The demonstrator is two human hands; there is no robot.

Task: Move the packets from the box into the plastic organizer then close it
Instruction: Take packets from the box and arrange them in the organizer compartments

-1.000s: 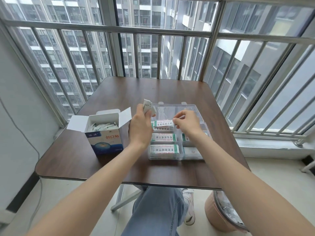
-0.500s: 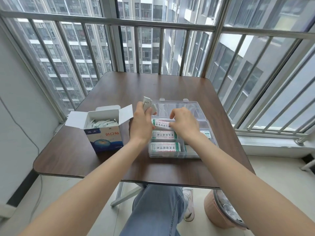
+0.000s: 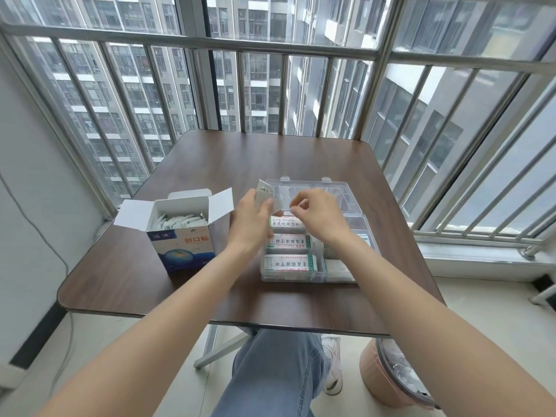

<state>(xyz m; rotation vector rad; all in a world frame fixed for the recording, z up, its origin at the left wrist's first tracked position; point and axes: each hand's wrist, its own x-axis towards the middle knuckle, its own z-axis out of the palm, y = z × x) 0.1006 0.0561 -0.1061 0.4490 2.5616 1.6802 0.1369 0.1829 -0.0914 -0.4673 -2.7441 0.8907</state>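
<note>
An open blue-and-white box [image 3: 184,245] stands on the table's left side, with several white packets [image 3: 178,221] upright inside it. To its right sits the clear plastic organizer [image 3: 301,278], its lid [image 3: 313,189] lying open toward the window. Packets lie in its left compartments [image 3: 290,263] and some in the right ones [image 3: 340,267]. My left hand [image 3: 251,225] grips a small stack of packets [image 3: 265,192] above the organizer's far left corner. Just right of that stack, my right hand [image 3: 320,216] hovers with curled fingers; a narrow gap separates it from the packets.
The brown table [image 3: 144,284] stands against a barred window [image 3: 270,94] on the far and right sides. A white wall with a hanging cable is at the left. A pink bin [image 3: 388,380] sits on the floor under the table's near right corner, beside my leg.
My right hand laid a packet into the top left compartment, then rose back toward the stack in my left hand. My left hand has stayed in place.
</note>
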